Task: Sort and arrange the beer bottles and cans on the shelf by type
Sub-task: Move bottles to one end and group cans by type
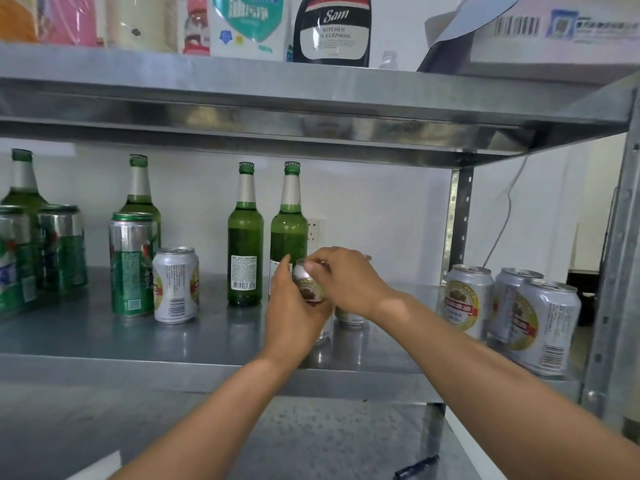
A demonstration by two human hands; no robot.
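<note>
The left hand [294, 317] curls round a silver can [310, 289] at mid-shelf [104, 344], while the right hand [349, 282] pinches that can's top rim from above; whether its base rests on the metal is hidden. Just behind the can stand two green bottles [245, 244], and a second can [350, 318] sits just right of it, half hidden under the right wrist. Well right of the can are three like cans [467, 299]; well left of it a lone can [175, 285] stands beside a tall green can [131, 268], with more green cans and bottles farther left.
</note>
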